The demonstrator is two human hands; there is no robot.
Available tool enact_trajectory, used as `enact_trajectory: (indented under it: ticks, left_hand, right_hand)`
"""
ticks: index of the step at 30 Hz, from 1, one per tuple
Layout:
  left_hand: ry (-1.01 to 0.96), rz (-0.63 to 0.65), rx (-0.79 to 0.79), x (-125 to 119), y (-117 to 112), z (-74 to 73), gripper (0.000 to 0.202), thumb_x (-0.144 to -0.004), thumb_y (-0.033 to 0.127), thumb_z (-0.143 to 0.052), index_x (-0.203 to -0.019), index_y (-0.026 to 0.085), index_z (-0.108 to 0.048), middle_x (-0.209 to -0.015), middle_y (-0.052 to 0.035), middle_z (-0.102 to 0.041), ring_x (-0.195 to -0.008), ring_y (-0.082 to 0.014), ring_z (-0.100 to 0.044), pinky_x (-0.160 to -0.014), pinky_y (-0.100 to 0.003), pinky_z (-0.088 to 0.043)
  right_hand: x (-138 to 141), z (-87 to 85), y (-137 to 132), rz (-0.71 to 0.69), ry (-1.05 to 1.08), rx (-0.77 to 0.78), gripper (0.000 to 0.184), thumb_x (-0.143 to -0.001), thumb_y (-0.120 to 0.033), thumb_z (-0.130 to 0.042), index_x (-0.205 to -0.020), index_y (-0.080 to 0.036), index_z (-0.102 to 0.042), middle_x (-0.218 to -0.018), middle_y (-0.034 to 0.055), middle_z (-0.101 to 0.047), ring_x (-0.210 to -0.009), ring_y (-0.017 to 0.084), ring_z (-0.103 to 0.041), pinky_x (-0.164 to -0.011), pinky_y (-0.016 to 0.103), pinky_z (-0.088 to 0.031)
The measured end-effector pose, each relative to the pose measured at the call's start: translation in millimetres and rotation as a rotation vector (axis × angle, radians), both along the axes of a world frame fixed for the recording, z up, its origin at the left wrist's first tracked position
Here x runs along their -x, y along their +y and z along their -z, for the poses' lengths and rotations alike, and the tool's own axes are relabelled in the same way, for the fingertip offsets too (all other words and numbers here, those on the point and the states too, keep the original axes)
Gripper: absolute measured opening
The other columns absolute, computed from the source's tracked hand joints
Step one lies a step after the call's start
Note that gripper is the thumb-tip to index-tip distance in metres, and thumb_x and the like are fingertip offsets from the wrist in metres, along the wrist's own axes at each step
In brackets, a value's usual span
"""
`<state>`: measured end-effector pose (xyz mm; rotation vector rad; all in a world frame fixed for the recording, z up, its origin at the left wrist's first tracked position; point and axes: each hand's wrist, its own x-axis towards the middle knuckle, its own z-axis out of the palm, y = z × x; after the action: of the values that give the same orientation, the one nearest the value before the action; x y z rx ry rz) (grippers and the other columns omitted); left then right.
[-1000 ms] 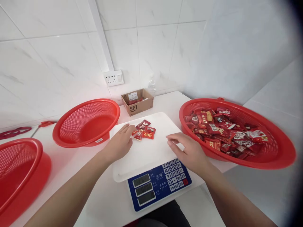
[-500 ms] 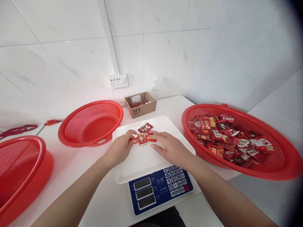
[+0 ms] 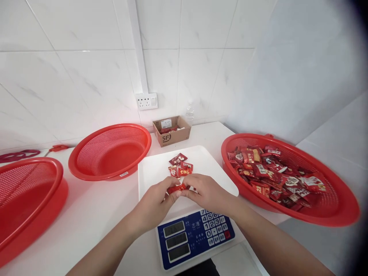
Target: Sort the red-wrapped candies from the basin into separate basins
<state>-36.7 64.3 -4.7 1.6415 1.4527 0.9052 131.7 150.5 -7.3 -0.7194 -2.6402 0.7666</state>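
Between the fingertips of my left hand point(image 3: 157, 197) and my right hand point(image 3: 204, 190) is a small red snack packet point(image 3: 176, 188), gripped at both ends just above the white scale tray point(image 3: 151, 165). Both hands are closed on it, and the fingers cover part of its wrapper. Just beyond them, several more packets lie on the tray: a dark red one point(image 3: 178, 159) at the back, with red and gold ones point(image 3: 184, 171) in front. The blue keypad panel point(image 3: 198, 239) of the scale shows below my hands; its display digits are too faint to read.
A red basket point(image 3: 342, 199) heaped with packets stands on the right. Two more red baskets point(image 3: 77, 161) are on the left, their visible insides bare. Behind the tray sits a small cardboard box point(image 3: 176, 137) holding red packets, with a clear plastic bottle point(image 3: 190, 111) beside it.
My hands have come nearer to me and closer together, lifting a red packet from the group on the tray. The view has shifted slightly.
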Motion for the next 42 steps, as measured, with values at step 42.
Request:
enact_trajectory:
  ticks: [42]
  left_hand:
    - [0.878, -0.226, 0.122, 12.4, 25.5, -1.0, 0.027, -0.091, 0.031, -0.032, -0.107, 0.023, -0.051, -0.098, -0.0058, -0.063, -0.084, -0.0222, -0.062, -0.058, -0.030, -0.040]
  right_hand:
    - [0.3, 1.3, 32.5, 0.339, -0.161, -0.108, 0.025, -0.089, -0.029, -0.044, -0.107, -0.022, -0.059, -0.110, 0.0058, -0.061, -0.100, 0.021, -0.054, -0.078, 0.031, -0.041]
